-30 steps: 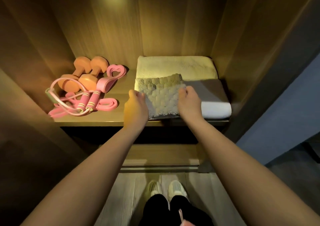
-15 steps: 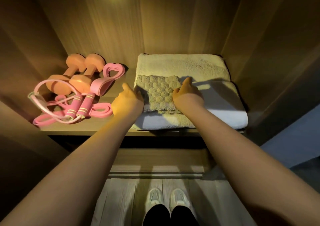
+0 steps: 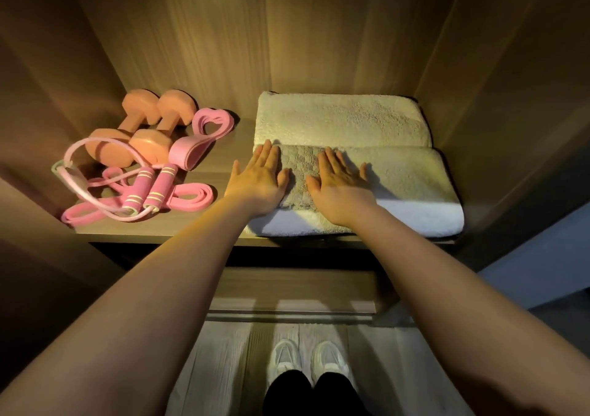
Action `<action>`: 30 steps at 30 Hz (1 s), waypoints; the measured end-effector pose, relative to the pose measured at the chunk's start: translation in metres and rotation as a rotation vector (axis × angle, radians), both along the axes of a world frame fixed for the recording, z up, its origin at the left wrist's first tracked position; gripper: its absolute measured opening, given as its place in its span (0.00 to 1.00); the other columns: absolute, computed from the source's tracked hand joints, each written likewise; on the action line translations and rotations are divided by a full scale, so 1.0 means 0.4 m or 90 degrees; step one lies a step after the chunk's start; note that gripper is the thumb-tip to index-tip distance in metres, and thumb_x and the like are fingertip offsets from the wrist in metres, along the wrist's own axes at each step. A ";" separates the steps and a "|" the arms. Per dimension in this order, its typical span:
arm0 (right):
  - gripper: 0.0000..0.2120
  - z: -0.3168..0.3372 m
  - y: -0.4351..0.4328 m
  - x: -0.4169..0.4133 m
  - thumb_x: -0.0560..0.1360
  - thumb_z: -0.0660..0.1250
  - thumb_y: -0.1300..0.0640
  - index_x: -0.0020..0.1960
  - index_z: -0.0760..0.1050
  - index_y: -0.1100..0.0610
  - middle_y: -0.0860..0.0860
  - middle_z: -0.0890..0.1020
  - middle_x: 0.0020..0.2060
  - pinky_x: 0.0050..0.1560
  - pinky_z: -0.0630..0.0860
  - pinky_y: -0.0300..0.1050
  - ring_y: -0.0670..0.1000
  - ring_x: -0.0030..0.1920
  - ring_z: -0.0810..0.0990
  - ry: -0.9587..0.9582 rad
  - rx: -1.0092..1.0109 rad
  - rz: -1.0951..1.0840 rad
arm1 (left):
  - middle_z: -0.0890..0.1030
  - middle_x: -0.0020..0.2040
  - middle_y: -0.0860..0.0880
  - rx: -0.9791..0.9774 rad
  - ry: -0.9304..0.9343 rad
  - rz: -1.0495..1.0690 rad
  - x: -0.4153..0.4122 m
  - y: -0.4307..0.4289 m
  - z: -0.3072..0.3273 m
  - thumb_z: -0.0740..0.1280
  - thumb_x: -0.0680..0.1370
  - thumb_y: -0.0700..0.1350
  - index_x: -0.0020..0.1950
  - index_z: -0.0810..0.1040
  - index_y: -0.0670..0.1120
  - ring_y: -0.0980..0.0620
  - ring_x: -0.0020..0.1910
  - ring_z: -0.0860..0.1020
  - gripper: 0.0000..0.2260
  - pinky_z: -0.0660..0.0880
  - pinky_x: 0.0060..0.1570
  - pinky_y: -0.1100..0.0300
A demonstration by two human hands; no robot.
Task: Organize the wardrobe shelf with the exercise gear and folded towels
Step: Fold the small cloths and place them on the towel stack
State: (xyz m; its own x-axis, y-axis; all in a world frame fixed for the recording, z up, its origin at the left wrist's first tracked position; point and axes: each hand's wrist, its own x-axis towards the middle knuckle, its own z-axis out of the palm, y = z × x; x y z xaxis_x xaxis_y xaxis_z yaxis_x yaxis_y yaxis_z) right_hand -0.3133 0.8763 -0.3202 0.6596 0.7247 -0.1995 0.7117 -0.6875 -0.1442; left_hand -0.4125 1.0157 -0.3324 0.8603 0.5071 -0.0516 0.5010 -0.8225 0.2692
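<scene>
Pressing the grey washcloth (image 3: 298, 168) flat on the front folded towel (image 3: 412, 179), left hand (image 3: 258, 181) and right hand (image 3: 341, 187) with fingers (image 3: 267, 155) straight, slightly spread; seemingly near done, dumbbells (image 3: 145, 128) and jump rope (image 3: 150, 190) already grouped at the shelf (image 3: 230, 150) left.

The wooden shelf (image 3: 178, 225) carries folded white towels (image 3: 367, 118). Left of them lie two orange dumbbells (image 3: 150, 143), pink bands (image 3: 191, 197) and a jump rope (image 3: 159, 184).

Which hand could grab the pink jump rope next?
Probably the left. The left hand lies flat on the left edge of the grey cloth, nearer the jump rope; the right hand lies farther right and would have to cross over.
</scene>
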 end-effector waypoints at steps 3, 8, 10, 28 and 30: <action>0.30 -0.002 -0.001 -0.002 0.82 0.39 0.41 0.79 0.37 0.52 0.47 0.37 0.78 0.74 0.33 0.61 0.48 0.77 0.35 -0.005 -0.003 -0.012 | 0.41 0.80 0.51 -0.004 0.034 0.019 -0.022 0.012 0.005 0.44 0.84 0.55 0.80 0.42 0.46 0.52 0.79 0.42 0.27 0.43 0.75 0.40; 0.32 0.006 -0.010 -0.002 0.81 0.39 0.38 0.79 0.37 0.52 0.48 0.37 0.78 0.73 0.33 0.61 0.50 0.78 0.36 0.028 0.020 -0.055 | 0.42 0.80 0.51 0.008 0.055 0.050 -0.028 0.003 0.025 0.45 0.83 0.55 0.80 0.44 0.47 0.52 0.79 0.42 0.27 0.42 0.74 0.39; 0.32 0.018 -0.035 0.003 0.81 0.39 0.38 0.79 0.36 0.52 0.50 0.39 0.79 0.74 0.33 0.60 0.51 0.78 0.37 0.062 0.029 -0.066 | 0.43 0.80 0.50 0.001 0.040 0.086 -0.038 -0.003 0.031 0.45 0.83 0.54 0.80 0.45 0.47 0.51 0.79 0.43 0.27 0.42 0.74 0.39; 0.31 0.020 -0.523 -0.389 0.83 0.50 0.42 0.80 0.48 0.55 0.50 0.51 0.79 0.77 0.46 0.57 0.51 0.79 0.45 0.112 0.142 0.046 | 0.54 0.80 0.49 -0.018 -0.134 0.042 -0.485 -0.447 0.056 0.54 0.83 0.53 0.79 0.53 0.46 0.52 0.79 0.49 0.26 0.49 0.76 0.41; 0.31 0.002 -0.574 -0.443 0.83 0.50 0.42 0.80 0.47 0.54 0.49 0.50 0.79 0.77 0.46 0.56 0.50 0.79 0.45 0.116 0.134 0.054 | 0.54 0.80 0.50 -0.037 -0.116 0.042 -0.539 -0.504 0.032 0.54 0.83 0.53 0.79 0.53 0.47 0.53 0.79 0.49 0.26 0.48 0.76 0.42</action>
State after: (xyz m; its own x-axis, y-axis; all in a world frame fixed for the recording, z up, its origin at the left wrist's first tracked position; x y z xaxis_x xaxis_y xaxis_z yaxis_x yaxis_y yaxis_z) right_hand -0.4904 0.6468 -0.3195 0.5619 0.8137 -0.1488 0.7147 -0.5681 -0.4079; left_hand -0.6282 0.8140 -0.3196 0.8229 0.5638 0.0712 0.4919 -0.7695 0.4073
